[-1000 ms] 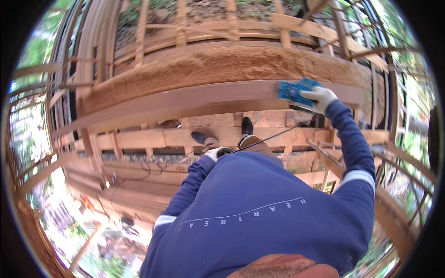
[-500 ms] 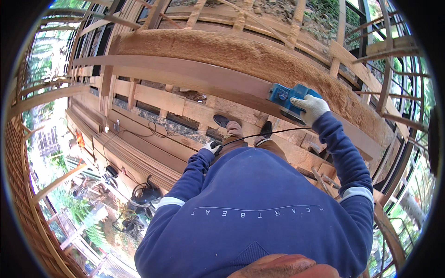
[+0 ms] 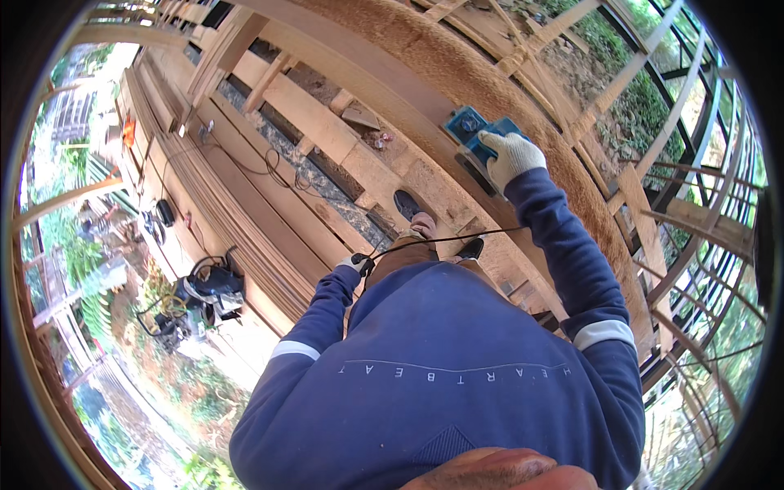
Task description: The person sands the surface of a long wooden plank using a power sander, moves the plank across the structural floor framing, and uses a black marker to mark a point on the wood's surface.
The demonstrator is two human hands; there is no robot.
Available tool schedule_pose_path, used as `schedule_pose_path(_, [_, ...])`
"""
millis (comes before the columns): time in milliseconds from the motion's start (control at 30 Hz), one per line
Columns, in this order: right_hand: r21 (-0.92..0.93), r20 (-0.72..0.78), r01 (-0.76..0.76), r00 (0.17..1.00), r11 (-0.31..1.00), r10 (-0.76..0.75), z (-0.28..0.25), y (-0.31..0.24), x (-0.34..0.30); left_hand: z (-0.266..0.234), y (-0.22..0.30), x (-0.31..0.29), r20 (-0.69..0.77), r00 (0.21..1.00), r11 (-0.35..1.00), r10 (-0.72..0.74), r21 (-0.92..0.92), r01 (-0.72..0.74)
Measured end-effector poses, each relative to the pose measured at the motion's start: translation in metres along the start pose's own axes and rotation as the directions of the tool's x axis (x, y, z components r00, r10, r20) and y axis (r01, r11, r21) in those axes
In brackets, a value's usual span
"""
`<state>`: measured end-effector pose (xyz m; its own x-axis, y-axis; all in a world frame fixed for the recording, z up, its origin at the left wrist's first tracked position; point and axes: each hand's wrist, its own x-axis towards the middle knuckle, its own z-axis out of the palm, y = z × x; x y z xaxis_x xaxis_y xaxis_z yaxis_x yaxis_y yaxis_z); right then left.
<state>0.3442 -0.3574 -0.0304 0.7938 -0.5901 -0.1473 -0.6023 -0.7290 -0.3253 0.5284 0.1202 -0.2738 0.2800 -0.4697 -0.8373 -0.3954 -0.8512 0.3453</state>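
Observation:
My right hand (image 3: 513,155), in a pale knit glove, grips the handle of a blue electric planer (image 3: 467,124). The planer rests on a long smooth wooden beam (image 3: 392,80) that runs from the upper left to the lower right. Low at my left side, my gloved left hand (image 3: 357,261) is closed around a black power cord (image 3: 441,239). That cord stretches across the front of my body toward the right forearm. Fine shavings coat a wide strip (image 3: 482,86) along the beam's far side.
Long boards (image 3: 237,196) lie stacked at the left, with a thin cable loop (image 3: 269,163) near them. A black machine (image 3: 214,286) sits beyond the stack. Floor planks (image 3: 327,114) have gaps between them near my shoes (image 3: 408,204). Timber railings (image 3: 653,212) stand at the right.
The view has swung, so the beam now slants more steeply. The planer and my right hand appear further left and higher in the picture. Both hands keep their hold.

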Motion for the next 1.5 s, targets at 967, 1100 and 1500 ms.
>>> schedule_pose_path(967, [0.519,0.004,-0.018,1.0,0.855,0.019,0.026,0.148,-0.175,0.103,0.11,-0.126,-0.449,0.886,0.797,0.112,-0.492,-0.35])
schedule_pose_path(1100, [0.512,0.083,-0.126,0.992,0.849,0.098,0.015,0.216,-0.333,0.16,0.174,-0.129,-0.231,0.921,0.898,0.313,-0.245,-0.367])
schedule_pose_path(1500, [0.53,0.065,-0.171,0.985,0.83,0.161,0.024,0.237,-0.41,0.184,0.183,-0.145,-0.114,0.983,0.975,0.142,-0.153,-0.159])
